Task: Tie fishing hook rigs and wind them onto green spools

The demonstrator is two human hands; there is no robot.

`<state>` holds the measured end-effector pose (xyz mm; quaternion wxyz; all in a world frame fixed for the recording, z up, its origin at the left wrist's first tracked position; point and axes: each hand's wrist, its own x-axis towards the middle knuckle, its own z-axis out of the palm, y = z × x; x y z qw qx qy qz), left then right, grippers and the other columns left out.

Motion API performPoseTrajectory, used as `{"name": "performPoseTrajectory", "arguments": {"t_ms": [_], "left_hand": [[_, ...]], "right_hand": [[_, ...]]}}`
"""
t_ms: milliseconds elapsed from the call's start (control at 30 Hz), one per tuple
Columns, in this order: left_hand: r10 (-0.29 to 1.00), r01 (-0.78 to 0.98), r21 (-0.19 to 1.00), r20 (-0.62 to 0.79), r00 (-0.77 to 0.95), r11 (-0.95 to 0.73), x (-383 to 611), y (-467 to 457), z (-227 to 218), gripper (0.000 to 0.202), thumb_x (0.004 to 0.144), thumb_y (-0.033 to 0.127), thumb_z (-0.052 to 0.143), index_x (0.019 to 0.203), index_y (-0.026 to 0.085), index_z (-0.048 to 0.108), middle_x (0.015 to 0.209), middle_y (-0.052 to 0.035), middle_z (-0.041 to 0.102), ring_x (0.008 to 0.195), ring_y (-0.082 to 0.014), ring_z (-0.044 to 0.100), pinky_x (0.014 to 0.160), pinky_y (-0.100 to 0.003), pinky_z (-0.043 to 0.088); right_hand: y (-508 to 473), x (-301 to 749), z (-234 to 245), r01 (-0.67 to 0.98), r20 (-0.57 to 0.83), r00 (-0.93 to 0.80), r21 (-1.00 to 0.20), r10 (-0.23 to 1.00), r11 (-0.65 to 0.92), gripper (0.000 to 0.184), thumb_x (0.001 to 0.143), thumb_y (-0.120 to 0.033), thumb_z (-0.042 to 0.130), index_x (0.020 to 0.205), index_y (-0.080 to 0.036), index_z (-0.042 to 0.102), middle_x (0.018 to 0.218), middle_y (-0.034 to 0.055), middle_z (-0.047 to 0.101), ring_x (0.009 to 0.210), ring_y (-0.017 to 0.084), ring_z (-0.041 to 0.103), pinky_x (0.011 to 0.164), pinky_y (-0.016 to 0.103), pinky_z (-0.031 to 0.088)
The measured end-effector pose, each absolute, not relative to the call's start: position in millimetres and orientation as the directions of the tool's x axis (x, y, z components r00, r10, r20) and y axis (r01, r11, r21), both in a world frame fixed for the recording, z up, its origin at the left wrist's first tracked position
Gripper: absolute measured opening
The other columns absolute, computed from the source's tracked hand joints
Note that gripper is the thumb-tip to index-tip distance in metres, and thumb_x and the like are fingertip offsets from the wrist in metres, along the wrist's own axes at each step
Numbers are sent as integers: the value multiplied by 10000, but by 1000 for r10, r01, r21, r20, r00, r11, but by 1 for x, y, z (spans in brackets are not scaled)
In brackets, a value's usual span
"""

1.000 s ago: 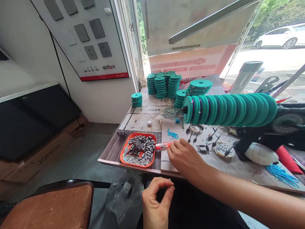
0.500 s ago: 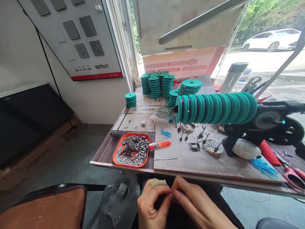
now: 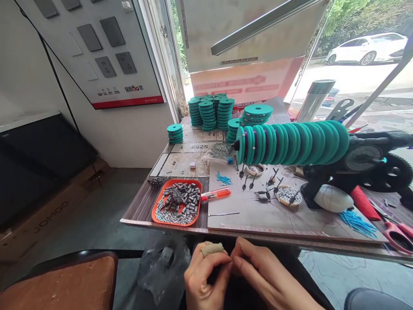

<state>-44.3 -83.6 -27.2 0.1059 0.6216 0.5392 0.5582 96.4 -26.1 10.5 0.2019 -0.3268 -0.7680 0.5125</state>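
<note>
Just below the table's front edge, my left hand (image 3: 208, 275) and my right hand (image 3: 258, 271) meet, thumbs and forefingers pinched together. Whatever lies between the fingertips is too small to make out. A pale wrap circles one finger of the left hand. Beyond them on the table, an orange tray (image 3: 155, 215) carries dark metal cylinders (image 3: 192, 196) and small silvery beads (image 3: 180, 218). A row of teal foam spools (image 3: 290, 143) sits on the shaft of a black winding device (image 3: 364, 163) at the right.
Stacked teal spools (image 3: 206, 114) stand at the back. An orange-capped pen (image 3: 216, 193), a thin metal rod (image 3: 223, 214), round dishes of small parts (image 3: 289, 196), blue sleeves (image 3: 356, 223) and red-handled scissors (image 3: 398, 234) lie about. A brown-seated chair (image 3: 64, 284) is at left.
The view has shifted slightly, so the table contents sit a little higher and farther left. Both hands keep their pinch with hardly any movement.
</note>
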Motion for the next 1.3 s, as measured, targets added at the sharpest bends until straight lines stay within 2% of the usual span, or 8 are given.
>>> {"name": "performPoseTrajectory", "arguments": {"t_ms": [400,667,1067,1200,1300], "left_hand": [[789,560,727,582,-194,-398,-45,-85,-28,144,751,72,646,819,197,622,761,2,635,721,-120,585,648,-207,481],[770,580,691,617,-162,-432,-45,-84,-32,134,777,77,619,846,191,606,775,-5,620,737,-122,573,642,-210,478],[709,721,551,696,-118,-421,-44,-85,-30,151,763,56,610,829,192,616,759,-13,641,760,-144,577,700,-240,483],[721,713,568,681,-126,-411,-44,-86,-29,156,755,56,619,824,195,614,761,-4,640,773,-137,570,731,-226,472],[756,667,635,634,-162,-390,-44,-86,-28,165,742,54,635,811,203,618,755,8,639,751,-124,569,707,-207,465]], "right_hand": [[-28,96,10,276,-2,-702,-923,713,269,237,903,-291,283,715,-181,378,624,-2,455,571,121,398,531,225,318],[-26,96,12,308,-91,-720,-930,688,199,245,882,-331,284,712,-179,376,639,6,451,586,126,388,545,238,299],[-25,95,8,333,-27,-742,-882,670,333,223,884,-290,265,734,-181,387,671,28,502,590,141,448,547,246,322],[-26,98,10,325,6,-746,-869,666,372,211,893,-247,292,720,-181,394,654,15,512,569,128,443,526,229,328],[-20,100,17,333,89,-716,-829,692,450,211,909,-186,342,712,-179,417,641,-6,524,550,109,448,501,202,335]]}}
